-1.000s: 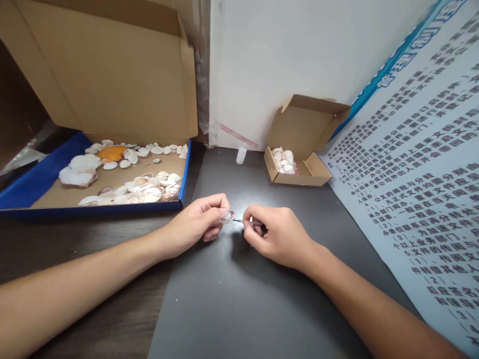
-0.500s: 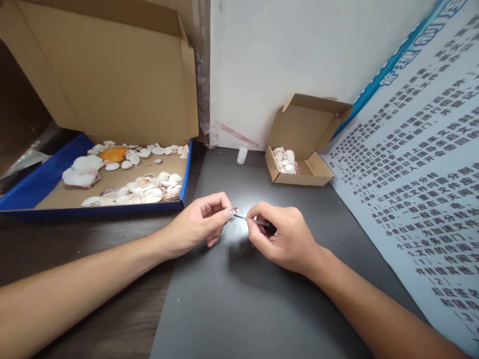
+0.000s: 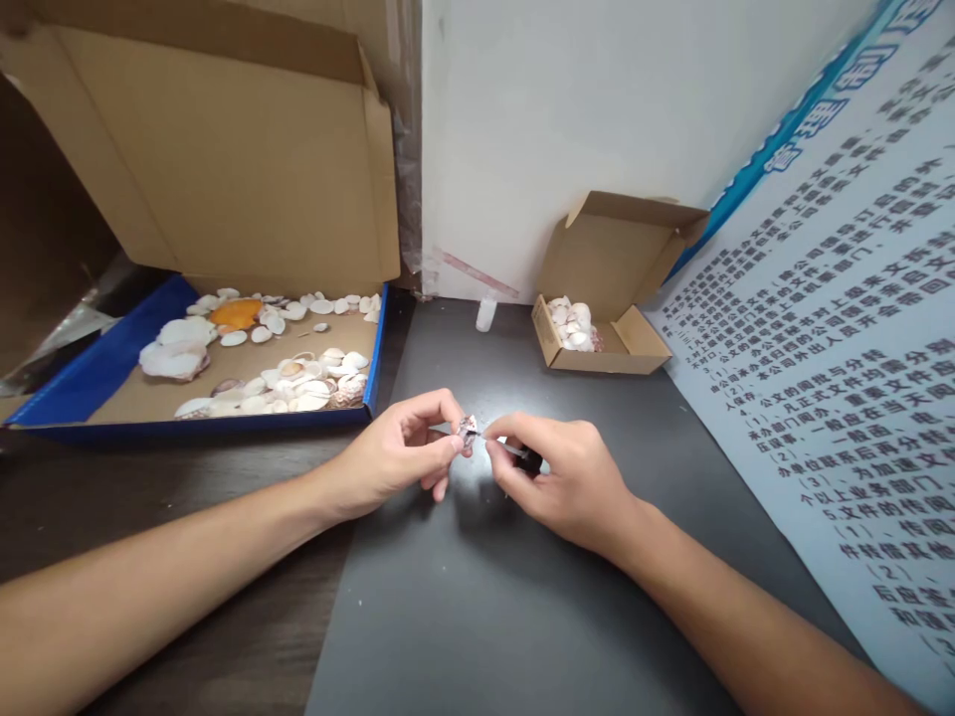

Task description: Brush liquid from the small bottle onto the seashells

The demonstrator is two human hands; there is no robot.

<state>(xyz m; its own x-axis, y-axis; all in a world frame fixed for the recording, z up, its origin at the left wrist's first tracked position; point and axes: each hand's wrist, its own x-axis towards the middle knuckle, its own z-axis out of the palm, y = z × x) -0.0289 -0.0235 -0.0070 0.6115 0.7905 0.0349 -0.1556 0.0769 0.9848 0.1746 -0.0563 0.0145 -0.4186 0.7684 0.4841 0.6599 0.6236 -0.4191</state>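
Observation:
Pinched between the thumb and forefinger of my left hand (image 3: 418, 443) is a small seashell (image 3: 468, 432), whitish with dark brown or purple marks. My right hand (image 3: 559, 472) is closed around a thin tool (image 3: 511, 449) with a pale shaft and a dark tip that points at the shell. A black part (image 3: 530, 460) shows beneath the right fingers; whether it belongs to the tool I cannot tell. The tip is at the shell's surface, or very close to it. Both hands are above the dark grey mat (image 3: 418, 636).
A blue-sided cardboard box (image 3: 186, 426) at left holds many shells, including an orange one (image 3: 237, 314). A smaller open carton (image 3: 603, 360) with white shells stands at the back right. Near the white wall stands a small translucent container (image 3: 485, 313). A printed sheet (image 3: 843, 398) leans at right.
My left hand has turned the shell so more of its face shows. The tool's tip has moved slightly with my right hand. The whole view has shifted a little.

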